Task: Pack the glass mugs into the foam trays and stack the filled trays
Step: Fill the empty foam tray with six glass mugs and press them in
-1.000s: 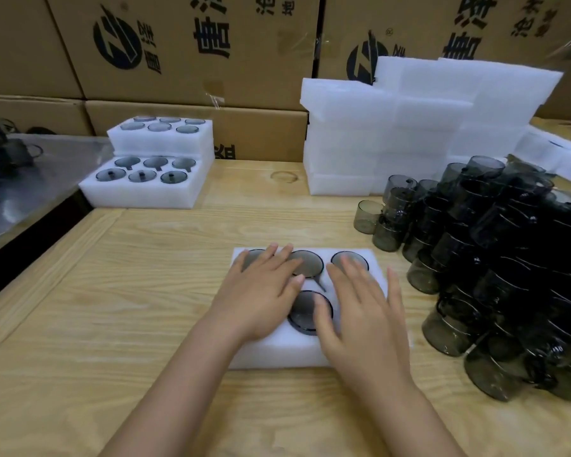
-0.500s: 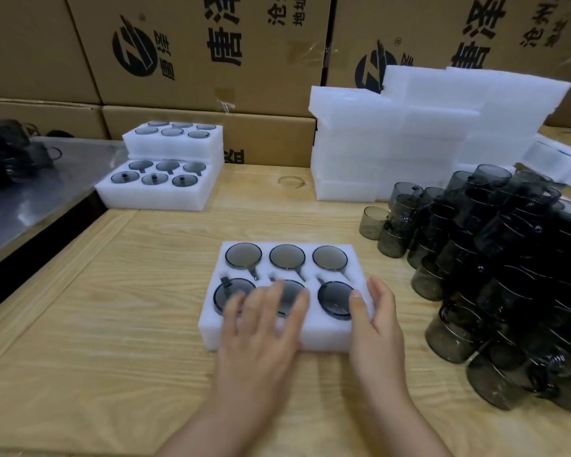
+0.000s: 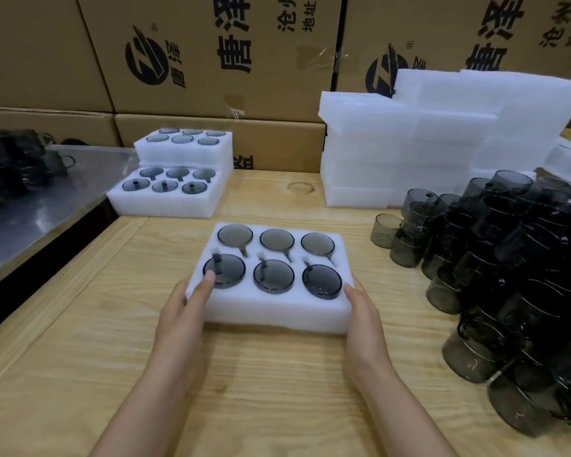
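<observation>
A white foam tray (image 3: 271,313) lies on the wooden table (image 3: 261,397) in front of me, with several smoky grey glass mugs (image 3: 273,277) set in its round holes. My left hand (image 3: 182,311) grips the tray's front left corner, the thumb lying on top beside the front left mug. At the front right corner my right hand (image 3: 363,315) holds the tray's side. A stack of filled trays (image 3: 172,206) stands at the back left, the upper tray (image 3: 185,153) set back on the lower one.
A large pile of loose grey mugs (image 3: 508,275) fills the table's right side. Stacked empty foam trays (image 3: 409,143) stand behind it. Cardboard boxes (image 3: 211,61) wall off the back. A metal surface (image 3: 30,219) with dark items lies to the left.
Both hands lay flat on top of the mugs a second ago. They have slid off toward me and outward, and now hold the tray at its front corners.
</observation>
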The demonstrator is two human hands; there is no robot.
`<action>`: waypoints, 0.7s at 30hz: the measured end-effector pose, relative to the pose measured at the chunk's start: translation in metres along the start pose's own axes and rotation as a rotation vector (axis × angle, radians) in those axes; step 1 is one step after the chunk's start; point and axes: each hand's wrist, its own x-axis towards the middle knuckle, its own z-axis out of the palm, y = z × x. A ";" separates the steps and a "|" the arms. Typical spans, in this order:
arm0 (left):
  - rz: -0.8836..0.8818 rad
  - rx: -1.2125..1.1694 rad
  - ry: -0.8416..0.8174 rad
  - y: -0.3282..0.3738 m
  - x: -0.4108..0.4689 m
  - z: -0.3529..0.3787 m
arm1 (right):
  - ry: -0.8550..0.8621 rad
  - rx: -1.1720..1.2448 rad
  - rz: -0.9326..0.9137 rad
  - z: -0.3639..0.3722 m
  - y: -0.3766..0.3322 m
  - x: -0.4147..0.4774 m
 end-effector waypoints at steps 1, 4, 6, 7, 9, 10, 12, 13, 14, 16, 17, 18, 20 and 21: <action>-0.008 -0.088 -0.036 0.004 0.002 0.003 | -0.011 0.051 -0.010 0.003 0.001 0.002; -0.056 -0.301 -0.076 0.012 0.012 0.014 | -0.015 0.178 -0.022 0.011 0.004 0.013; -0.086 -0.381 -0.044 0.014 0.021 0.018 | -0.015 0.232 -0.026 0.018 0.003 0.022; -0.108 -0.414 -0.020 0.014 0.027 0.019 | -0.015 0.245 -0.032 0.023 0.002 0.025; -0.163 -0.471 0.026 0.015 0.043 0.016 | 0.018 0.195 -0.054 0.036 0.005 0.027; -0.186 -0.487 0.050 0.016 0.052 0.013 | 0.037 0.122 -0.064 0.042 0.009 0.025; -0.200 -0.497 0.078 0.024 0.074 0.007 | 0.032 -0.049 -0.075 0.051 0.020 0.018; -0.190 -0.489 0.089 0.028 0.086 0.003 | 0.012 -0.110 -0.094 0.052 0.024 0.015; -0.172 -0.479 0.100 0.034 0.100 -0.001 | -0.006 -0.157 -0.115 0.053 0.026 0.015; -0.131 -0.468 0.124 0.051 0.129 -0.011 | -0.025 -0.263 -0.132 0.052 0.028 0.017; -0.113 -0.465 0.140 0.062 0.145 -0.015 | -0.043 -0.324 -0.135 0.052 0.030 0.018; -0.096 -0.464 0.155 0.074 0.161 -0.019 | -0.072 -0.386 -0.136 0.052 0.032 0.018; -0.074 -0.465 0.193 0.094 0.189 -0.025 | -0.116 -0.496 -0.147 0.053 0.035 0.018; -0.068 -0.468 0.213 0.103 0.203 -0.027 | -0.110 -0.527 -0.162 0.053 0.035 0.017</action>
